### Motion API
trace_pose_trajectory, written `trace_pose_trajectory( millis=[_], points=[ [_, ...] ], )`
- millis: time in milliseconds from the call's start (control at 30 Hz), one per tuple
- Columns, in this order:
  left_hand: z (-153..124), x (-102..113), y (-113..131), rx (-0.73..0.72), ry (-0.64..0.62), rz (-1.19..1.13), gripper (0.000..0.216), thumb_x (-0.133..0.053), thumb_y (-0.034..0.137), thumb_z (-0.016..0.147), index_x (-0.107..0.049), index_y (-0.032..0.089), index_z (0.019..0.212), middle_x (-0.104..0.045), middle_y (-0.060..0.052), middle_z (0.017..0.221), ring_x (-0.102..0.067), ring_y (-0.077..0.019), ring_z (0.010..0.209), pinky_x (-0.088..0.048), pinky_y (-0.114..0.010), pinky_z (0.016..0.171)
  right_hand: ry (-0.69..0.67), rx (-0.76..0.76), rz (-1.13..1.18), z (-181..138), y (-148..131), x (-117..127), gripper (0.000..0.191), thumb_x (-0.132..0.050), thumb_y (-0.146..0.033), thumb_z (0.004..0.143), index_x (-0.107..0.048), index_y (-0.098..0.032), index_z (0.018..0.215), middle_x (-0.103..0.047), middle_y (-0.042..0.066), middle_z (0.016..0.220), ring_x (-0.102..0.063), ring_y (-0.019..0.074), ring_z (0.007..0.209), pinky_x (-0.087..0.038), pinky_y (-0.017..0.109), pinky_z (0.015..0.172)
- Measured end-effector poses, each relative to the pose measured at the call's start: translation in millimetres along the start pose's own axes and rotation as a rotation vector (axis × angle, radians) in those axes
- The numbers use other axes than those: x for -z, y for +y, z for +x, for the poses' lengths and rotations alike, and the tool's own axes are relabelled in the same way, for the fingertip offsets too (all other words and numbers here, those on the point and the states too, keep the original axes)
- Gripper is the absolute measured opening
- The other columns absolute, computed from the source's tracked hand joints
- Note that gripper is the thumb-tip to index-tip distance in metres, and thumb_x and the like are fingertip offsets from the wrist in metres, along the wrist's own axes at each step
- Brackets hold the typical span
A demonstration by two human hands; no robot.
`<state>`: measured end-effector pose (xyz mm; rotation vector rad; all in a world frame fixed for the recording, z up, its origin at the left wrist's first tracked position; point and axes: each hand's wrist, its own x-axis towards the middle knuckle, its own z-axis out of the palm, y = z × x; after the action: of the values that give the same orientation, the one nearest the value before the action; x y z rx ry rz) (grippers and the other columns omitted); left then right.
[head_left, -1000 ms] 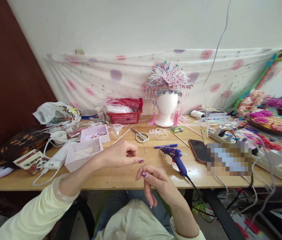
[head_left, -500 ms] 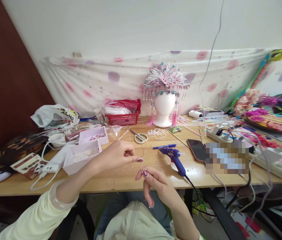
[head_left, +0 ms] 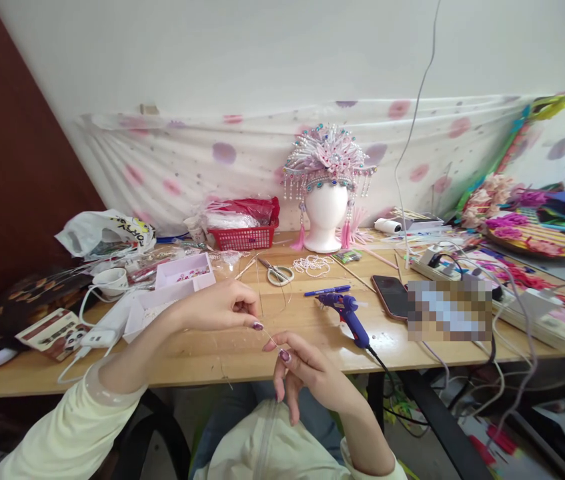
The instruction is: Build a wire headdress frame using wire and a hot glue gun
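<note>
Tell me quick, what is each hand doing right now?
Left hand: closed, fingertips pinching one end of a fine strand over the table edge.
Right hand: closed, thumb and forefinger pinching the same strand's other end.

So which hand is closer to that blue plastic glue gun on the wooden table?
The right hand. It sits just left of the blue glue gun, nearer the table edge; the left hand is farther left. Both pinch a thin wire.

Unreadable black print on plastic bag (head_left: 107,233)
</note>
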<state>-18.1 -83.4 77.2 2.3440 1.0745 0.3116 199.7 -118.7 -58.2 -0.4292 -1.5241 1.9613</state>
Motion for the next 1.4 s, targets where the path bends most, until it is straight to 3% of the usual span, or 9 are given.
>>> trace_pose_trajectory(
  millis=[433,733,967,1133,1300,1400],
  points=[
    [-0.6,9.4,-13.0,0.012,-0.055,-0.002,0.028,-0.07,0.04,0.081,-0.068,0.015,0.07,-0.06,0.001,0.066,-0.05,-0.0112,0.061,-0.036,-0.022,0.057,0.018,-0.043,0.026,-3.1,3.4,2.7,0.048,-0.057,-0.062,0.093,-0.053,-0.019,0.113,-0.079,0.008,0.08,-0.066,0.014,0.038,-0.051,0.021,0.041],
    [0.6,19.3,-18.5,0.032,-0.027,-0.032,0.03,-0.07,0.043,0.08,-0.069,0.016,0.07,-0.059,0.002,0.061,-0.049,-0.0106,0.059,-0.035,-0.021,0.055,0.15,0.02,0.015,-0.4,6.4,1.8,0.052,-0.061,-0.06,0.092,-0.061,-0.013,0.115,-0.076,0.005,0.061,-0.064,0.0139,0.035,-0.043,0.018,0.035],
    [8.8,32.3,-31.3,0.104,0.089,-0.034,0.033,-0.07,0.048,0.079,-0.071,0.015,0.072,-0.056,0.003,0.057,-0.044,-0.0098,0.056,-0.03,-0.022,0.052,0.28,0.066,0.059,-2.0,7.5,8.6,0.05,-0.064,-0.065,0.086,-0.062,-0.015,0.091,-0.073,0.005,0.055,-0.062,0.0154,0.035,-0.044,0.021,0.037],
    [18.4,45.5,-26.8,0.106,0.063,-0.045,0.031,-0.073,0.047,0.076,-0.072,0.016,0.069,-0.056,0.003,0.056,-0.044,-0.0096,0.054,-0.031,-0.023,0.053,0.437,0.112,-0.033,-9.0,-1.6,23.2,0.054,-0.062,-0.068,0.086,-0.068,-0.015,0.092,-0.076,0.009,0.069,-0.069,0.0176,0.052,-0.054,0.029,0.051],
    [33.3,52.3,-13.2,0.065,-0.051,-0.066,0.025,-0.077,0.042,0.071,-0.073,0.018,0.065,-0.059,0.003,0.054,-0.048,-0.0098,0.052,-0.032,-0.023,0.052,0.604,0.211,-0.246,-1.6,-22.2,30.1,0.048,-0.061,-0.064,0.09,-0.073,-0.019,0.104,-0.075,0.013,0.113,-0.07,0.0243,0.104,-0.056,0.036,0.086],
    [45.6,50.9,-4.6,0.043,-0.082,-0.069,0.02,-0.077,0.038,0.072,-0.074,0.019,0.066,-0.059,0.003,0.054,-0.049,-0.0098,0.052,-0.032,-0.023,0.051,0.525,0.222,-0.348,11.3,-36.2,20.9,0.048,-0.063,-0.063,0.089,-0.071,-0.019,0.108,-0.078,0.011,0.101,-0.072,0.0252,0.098,-0.055,0.04,0.09]
  ],
)
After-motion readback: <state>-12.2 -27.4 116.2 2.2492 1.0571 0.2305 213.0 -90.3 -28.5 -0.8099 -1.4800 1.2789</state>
